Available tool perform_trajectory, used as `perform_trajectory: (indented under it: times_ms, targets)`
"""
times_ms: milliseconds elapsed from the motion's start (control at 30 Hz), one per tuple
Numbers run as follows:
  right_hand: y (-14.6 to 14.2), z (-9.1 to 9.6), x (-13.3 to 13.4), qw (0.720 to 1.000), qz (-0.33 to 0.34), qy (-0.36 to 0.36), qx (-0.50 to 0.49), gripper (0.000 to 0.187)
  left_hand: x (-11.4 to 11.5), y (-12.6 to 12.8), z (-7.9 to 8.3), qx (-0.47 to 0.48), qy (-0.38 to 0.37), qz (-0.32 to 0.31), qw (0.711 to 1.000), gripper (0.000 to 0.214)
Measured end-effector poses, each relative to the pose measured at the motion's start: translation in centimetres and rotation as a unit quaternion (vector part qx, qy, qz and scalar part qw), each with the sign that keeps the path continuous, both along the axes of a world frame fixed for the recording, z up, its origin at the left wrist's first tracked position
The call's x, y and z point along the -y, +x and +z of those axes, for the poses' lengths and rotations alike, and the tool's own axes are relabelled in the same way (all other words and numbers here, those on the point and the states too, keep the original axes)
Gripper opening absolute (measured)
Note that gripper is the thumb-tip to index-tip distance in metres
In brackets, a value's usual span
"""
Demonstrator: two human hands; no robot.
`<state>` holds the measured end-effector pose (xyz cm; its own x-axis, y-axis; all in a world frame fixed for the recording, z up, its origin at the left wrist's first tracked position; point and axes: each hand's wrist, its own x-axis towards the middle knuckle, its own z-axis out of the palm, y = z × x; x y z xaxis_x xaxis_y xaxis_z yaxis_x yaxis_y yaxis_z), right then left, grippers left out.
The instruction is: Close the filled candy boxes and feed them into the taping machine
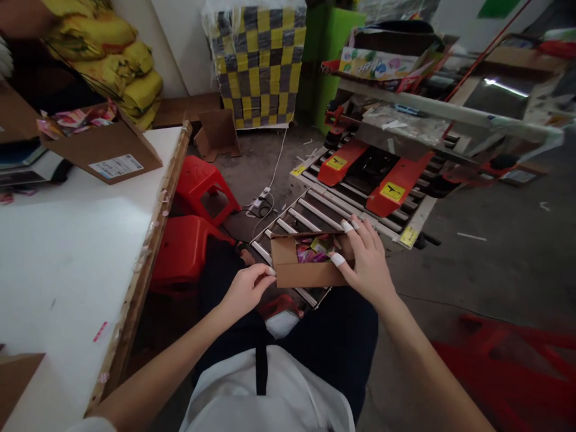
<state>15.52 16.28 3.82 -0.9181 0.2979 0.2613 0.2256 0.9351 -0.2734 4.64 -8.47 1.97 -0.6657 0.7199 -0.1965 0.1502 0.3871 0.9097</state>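
Note:
A small open cardboard box [310, 276] sits in front of me over the near end of a roller conveyor [288, 225]. Inside it lie small wrapped packets [312, 249], mostly pink and purple with one yellow-green. My right hand [366, 264] grips the box's right end, thumb at the near wall and fingers at the far side, with white tape on some fingers. At the lower left corner, my left hand [249, 288] is closed in a pinch, its fingertips against the box edge. My left fingers partly hide what they pinch.
On the left is a white table [67, 252] bearing a larger carton [108, 141] of packets. Red stools [184, 246] stand beside it. Ahead right is a carton-sealing machine [382, 156]. A wrapped yellow-and-black stack [261, 66] and a cable with a power strip [261, 198] are beyond.

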Motion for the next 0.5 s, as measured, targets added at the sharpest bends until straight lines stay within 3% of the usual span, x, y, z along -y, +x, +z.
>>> perform_trajectory:
  times_ms: [133,200,333,500]
  targets:
    - [0.4,1.2,0.4,1.0,-0.001,-0.021,0.008,0.056,0.1,0.3,0.4,0.091,-0.005,-0.013,0.996,0.01]
    - [0.6,1.5,0.6,1.0,-0.01,-0.019,0.012,0.056,0.2,0.4,0.4,0.088,-0.023,-0.019,0.996,0.006]
    - [0.9,1.6,1.0,1.0,-0.017,-0.018,0.008,0.054,-0.2,-0.7,0.9,-0.024,-0.044,-0.082,0.995,0.008]
    - [1.4,1.2,1.0,0.999,0.002,-0.028,-0.023,0.055,-1.1,-3.8,1.5,-0.154,-0.038,-0.184,0.97,0.014]
